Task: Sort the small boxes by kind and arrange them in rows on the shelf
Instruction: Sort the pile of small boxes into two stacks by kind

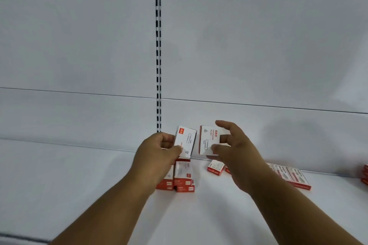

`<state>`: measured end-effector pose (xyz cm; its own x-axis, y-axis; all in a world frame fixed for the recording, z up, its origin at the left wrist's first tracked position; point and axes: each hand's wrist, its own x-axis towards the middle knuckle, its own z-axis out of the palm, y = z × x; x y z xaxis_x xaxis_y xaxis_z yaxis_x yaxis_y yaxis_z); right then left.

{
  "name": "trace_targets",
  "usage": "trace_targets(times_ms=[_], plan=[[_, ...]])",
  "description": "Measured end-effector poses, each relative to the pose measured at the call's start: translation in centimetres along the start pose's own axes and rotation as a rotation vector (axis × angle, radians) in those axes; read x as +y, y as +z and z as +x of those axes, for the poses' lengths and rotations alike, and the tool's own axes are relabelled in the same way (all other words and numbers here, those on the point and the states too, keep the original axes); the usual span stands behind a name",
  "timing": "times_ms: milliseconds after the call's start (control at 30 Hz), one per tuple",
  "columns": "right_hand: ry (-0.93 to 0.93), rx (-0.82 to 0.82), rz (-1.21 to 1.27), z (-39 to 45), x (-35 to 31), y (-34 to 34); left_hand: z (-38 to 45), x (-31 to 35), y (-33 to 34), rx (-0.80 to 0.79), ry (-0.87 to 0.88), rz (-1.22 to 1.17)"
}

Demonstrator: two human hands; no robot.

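The white shelf [79, 175] lay bare leftward; stacked boxes [182, 180] sat mid-shelf; the left hand [157, 151] pinched one paper-clip box [186, 142]; the right hand [233, 145] gripped another box [208, 140] just beside it.

At frame centre, the left hand [159, 150] holds one box [185, 141] left of a second box [208, 139] held by the right hand [233, 151], above the shelf [79, 175]. A stack of boxes [183, 177] sits below them; a row of boxes [290, 176] lies lower right. A slotted rail [158, 55] rises behind.
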<state>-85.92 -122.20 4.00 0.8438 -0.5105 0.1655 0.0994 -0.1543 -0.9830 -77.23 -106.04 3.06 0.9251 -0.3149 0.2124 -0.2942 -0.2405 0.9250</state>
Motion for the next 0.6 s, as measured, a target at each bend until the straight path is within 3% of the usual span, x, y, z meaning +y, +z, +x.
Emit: trace_targets(times_ms=[300, 600], plan=[[0.059, 0.145, -0.199, 4.2, 1.6, 5.4, 6.4, -3.8, -2.7, -0.089, -0.098, 0.037], [0.096, 0.169, -0.681, 6.7, 2.9, 7.0, 8.4, -6.6, -2.3, -0.071, -0.012, 0.210]])
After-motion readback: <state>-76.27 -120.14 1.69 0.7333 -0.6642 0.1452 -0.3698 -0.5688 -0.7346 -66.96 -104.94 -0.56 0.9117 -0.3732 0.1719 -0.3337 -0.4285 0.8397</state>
